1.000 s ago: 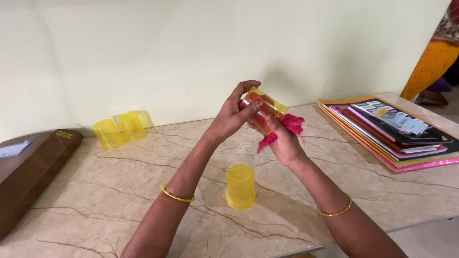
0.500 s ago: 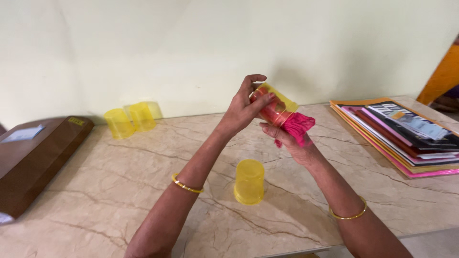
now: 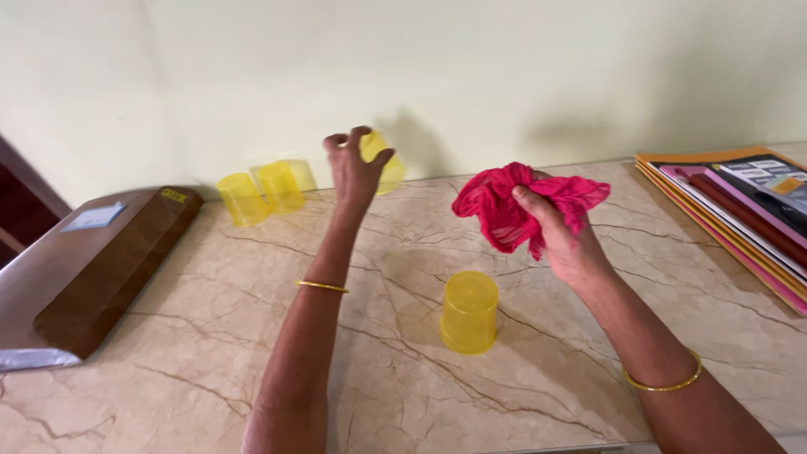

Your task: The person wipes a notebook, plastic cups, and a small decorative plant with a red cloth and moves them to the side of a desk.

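the marble counter (image 3: 210, 336) carries everything, its far edge running along the pale wall (image 3: 504, 67). at the left edge lies a long brown wooden case (image 3: 92, 269) with a small pale card on top. at the right edge, by the far right corner, sits a stack of flat folders and booklets (image 3: 740, 210), orange, pink and dark covers fanned one over the other.

my left hand (image 3: 353, 172) is stretched out toward the far edge, fingers closed around a yellow see-through cup (image 3: 382, 164), which i hold just above the surface close to the wall. it is blurred, and i cannot tell whether anything is inside. my right hand (image 3: 563, 235) is raised over the middle right of the surface, clenched on a crumpled pink cloth (image 3: 517, 202), the bunched folds spilling out to either side of my thumb. a thin gold bangle circles each of my wrists.

near the front middle of the surface, between my forearms, another yellow cup (image 3: 469, 311) stands upside down on its rim, nothing visible beneath it. at the far edge toward the left, just beside the wooden case's far end, two more yellow cups (image 3: 261, 193) stand upside down, one touching the other, and both look empty through their walls.
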